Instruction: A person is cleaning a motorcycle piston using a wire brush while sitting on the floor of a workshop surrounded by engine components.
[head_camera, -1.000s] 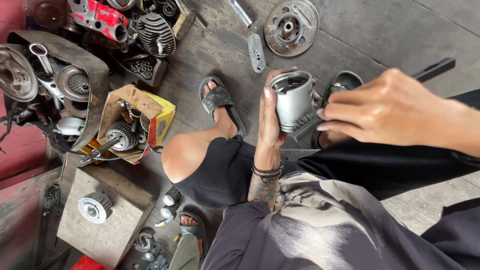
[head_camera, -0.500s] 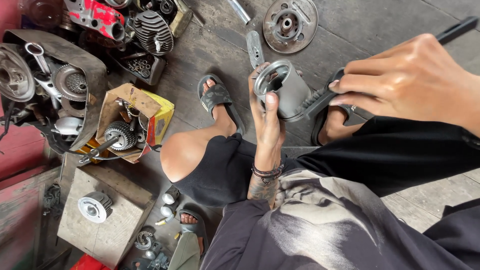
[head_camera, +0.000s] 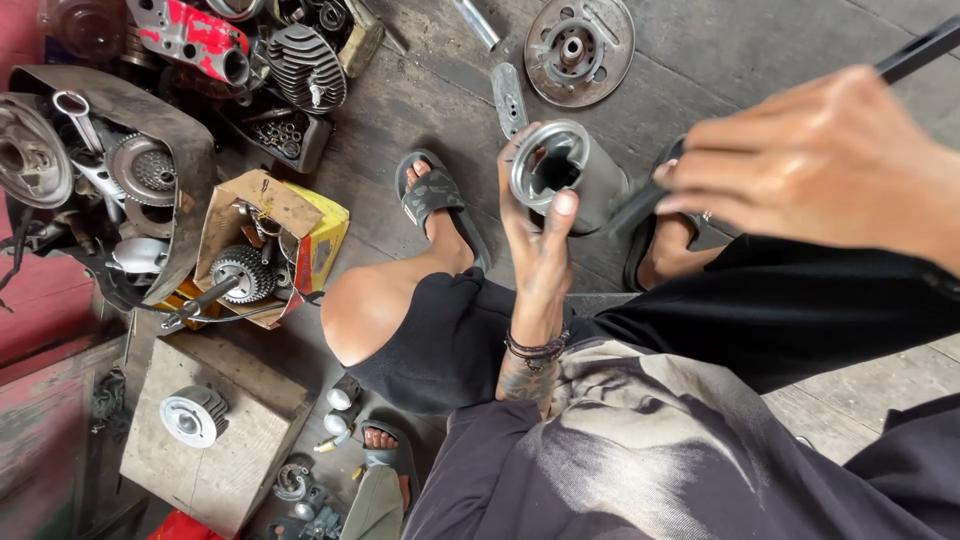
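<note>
Left hand (head_camera: 540, 250) grips a grey metal cylinder (head_camera: 570, 180) above the knees, open bore toward the camera. Right hand (head_camera: 830, 170), blurred, closes on a black tool (head_camera: 915, 55) at the cylinder's side; work appears unfinished. Beyond, a round plate (head_camera: 580, 50) lies on the floor (head_camera: 720, 60).

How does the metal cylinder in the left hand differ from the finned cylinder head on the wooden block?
The metal cylinder is held up in the left hand, open bore tilted toward the camera; the finned cylinder head lies untouched on the wooden block. The held cylinder's outer wall looks smooth, while the head is ringed with fins. Both are silvery grey metal and round.
</note>
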